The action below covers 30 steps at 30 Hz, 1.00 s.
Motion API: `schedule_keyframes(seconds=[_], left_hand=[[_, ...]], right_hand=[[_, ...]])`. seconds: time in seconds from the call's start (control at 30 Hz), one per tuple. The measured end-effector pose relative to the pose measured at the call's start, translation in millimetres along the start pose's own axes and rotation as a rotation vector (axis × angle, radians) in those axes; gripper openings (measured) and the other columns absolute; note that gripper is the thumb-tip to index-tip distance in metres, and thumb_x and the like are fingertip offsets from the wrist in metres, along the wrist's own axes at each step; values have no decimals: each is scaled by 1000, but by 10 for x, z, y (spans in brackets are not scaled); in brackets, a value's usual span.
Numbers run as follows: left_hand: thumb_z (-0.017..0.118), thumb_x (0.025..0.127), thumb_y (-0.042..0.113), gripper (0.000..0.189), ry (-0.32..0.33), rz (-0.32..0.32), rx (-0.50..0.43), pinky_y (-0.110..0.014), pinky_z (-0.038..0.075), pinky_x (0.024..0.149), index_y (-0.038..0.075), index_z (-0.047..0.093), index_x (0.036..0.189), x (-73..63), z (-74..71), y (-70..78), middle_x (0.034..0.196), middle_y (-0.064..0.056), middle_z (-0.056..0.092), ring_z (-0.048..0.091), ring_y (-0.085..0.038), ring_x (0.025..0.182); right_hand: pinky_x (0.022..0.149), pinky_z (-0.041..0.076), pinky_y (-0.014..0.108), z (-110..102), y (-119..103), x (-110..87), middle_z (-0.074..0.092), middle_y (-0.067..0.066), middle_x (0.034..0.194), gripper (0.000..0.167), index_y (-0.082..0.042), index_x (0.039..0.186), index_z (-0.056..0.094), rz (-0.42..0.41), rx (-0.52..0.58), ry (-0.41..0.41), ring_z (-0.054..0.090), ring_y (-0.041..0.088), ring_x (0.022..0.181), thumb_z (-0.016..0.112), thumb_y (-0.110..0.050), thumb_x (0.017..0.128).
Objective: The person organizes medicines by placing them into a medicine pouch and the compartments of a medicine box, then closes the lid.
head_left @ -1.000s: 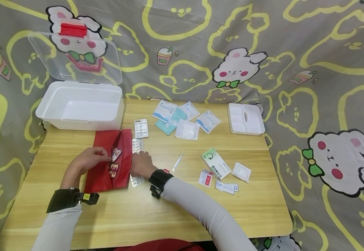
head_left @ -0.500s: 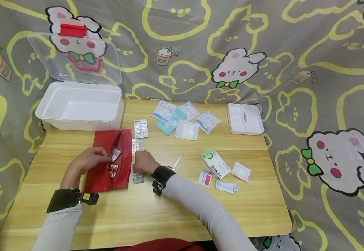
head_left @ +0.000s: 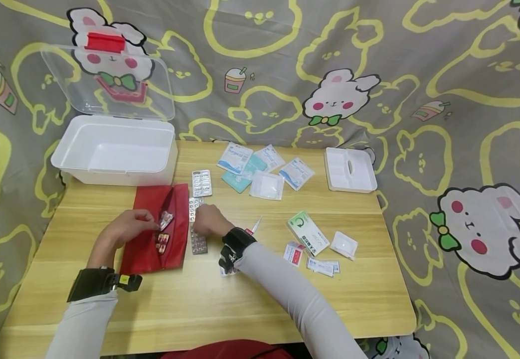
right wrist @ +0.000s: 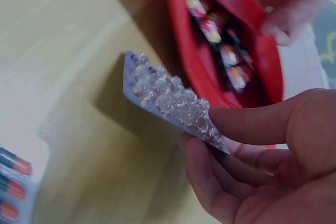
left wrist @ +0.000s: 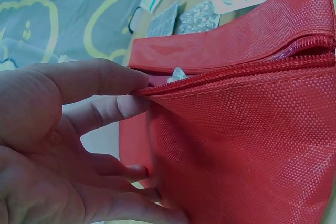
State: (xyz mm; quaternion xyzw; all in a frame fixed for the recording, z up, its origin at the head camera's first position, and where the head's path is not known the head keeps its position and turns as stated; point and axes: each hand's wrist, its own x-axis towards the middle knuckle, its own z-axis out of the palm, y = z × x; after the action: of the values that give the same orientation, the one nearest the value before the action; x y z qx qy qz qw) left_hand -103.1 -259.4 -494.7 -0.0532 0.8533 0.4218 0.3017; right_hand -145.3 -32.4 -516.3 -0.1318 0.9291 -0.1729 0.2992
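A red zippered pouch (head_left: 176,249) lies on the table with its mouth open; a foil-and-clear packet (head_left: 166,220) and red-and-yellow capsules (head_left: 163,243) show inside. My left hand (head_left: 127,228) pinches the zip edge between thumb and index finger, other fingers spread against the fabric (left wrist: 236,145). Just right of the pouch, my right hand (head_left: 212,221) pinches one end of a blister pack (right wrist: 168,97) with round clear bubbles, tilted above the table. Another bubbled blister pack (head_left: 195,203) lies beyond that hand. A pack of red-and-dark capsules (right wrist: 13,190) shows below my right wrist.
An open white box (head_left: 125,172) with a clear lid stands back left. Another blister pack (head_left: 202,183), surgical dressing packets (head_left: 296,173), white tweezers (head_left: 257,225), a green-and-white medicine box (head_left: 308,233), a gauze packet (head_left: 344,245) and a compartment tray (head_left: 351,169) lie around.
My right hand has moved slightly right and away from the pouch, with the blister pack's near end shifting along. Another pack now shows beneath my right wrist. My left hand stays put.
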Motion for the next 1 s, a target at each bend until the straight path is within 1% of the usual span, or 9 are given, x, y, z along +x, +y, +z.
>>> schedule_keyframes(seconds=[0.13,0.2,0.27,0.37,0.53,0.7,0.83,0.93,1.0], left_hand=[[65,97,24,20,4,2,8,-35,48,70,5,60,92,-3,-8,-3,96,-11,55,51,-27,96],[65,97,23,20,5,-1,12,-35,48,70,5,60,93,-8,-12,-6,97,-11,55,51,-27,96],[65,97,23,20,6,-3,16,-35,49,70,5,61,93,-9,-12,-10,97,-11,55,51,-28,96],[64,98,24,20,6,-4,19,-35,49,70,4,61,94,-5,-3,-7,99,-12,56,51,-28,97],[62,99,23,20,9,-9,19,-35,49,70,4,61,94,4,15,9,100,-13,56,51,-29,98],[62,99,23,19,3,-14,6,-35,50,70,4,61,94,11,18,20,100,-13,56,52,-28,97],[62,99,22,19,6,-2,15,-35,49,70,4,62,94,16,15,21,99,-12,56,51,-28,97],[62,98,22,19,9,7,21,-35,48,70,3,61,93,13,14,19,98,-12,56,51,-28,97],[62,98,22,20,12,11,26,-35,47,70,3,61,93,9,11,13,97,-12,56,51,-27,96]], right_hand=[[49,37,22,-96,-22,20,46,-3,61,32,-15,64,45,-9,22,53,48,12,56,64,-11,89],[48,36,22,-117,-48,19,45,-3,60,30,-15,64,45,-11,72,76,47,11,55,63,-9,88],[47,36,21,-122,-75,12,44,-4,58,30,-15,64,46,-8,145,88,47,11,53,62,-8,88],[45,35,22,-108,-108,2,42,-5,55,32,-15,61,47,13,244,112,45,10,50,61,-6,88],[44,33,23,-77,-117,-2,40,-5,53,35,-15,57,45,27,298,183,43,11,49,60,-5,87],[45,36,23,-94,-119,9,46,-3,56,30,-13,62,51,41,395,237,49,12,51,64,-9,89],[49,40,23,-111,-131,10,56,-1,65,21,-13,72,59,28,453,284,53,12,58,67,-14,91],[52,42,23,-121,-143,13,61,-1,69,13,-11,77,65,25,481,311,54,11,61,68,-14,90],[53,47,25,-117,-155,21,62,-1,70,10,-9,80,69,35,537,303,57,12,59,66,-10,90]])
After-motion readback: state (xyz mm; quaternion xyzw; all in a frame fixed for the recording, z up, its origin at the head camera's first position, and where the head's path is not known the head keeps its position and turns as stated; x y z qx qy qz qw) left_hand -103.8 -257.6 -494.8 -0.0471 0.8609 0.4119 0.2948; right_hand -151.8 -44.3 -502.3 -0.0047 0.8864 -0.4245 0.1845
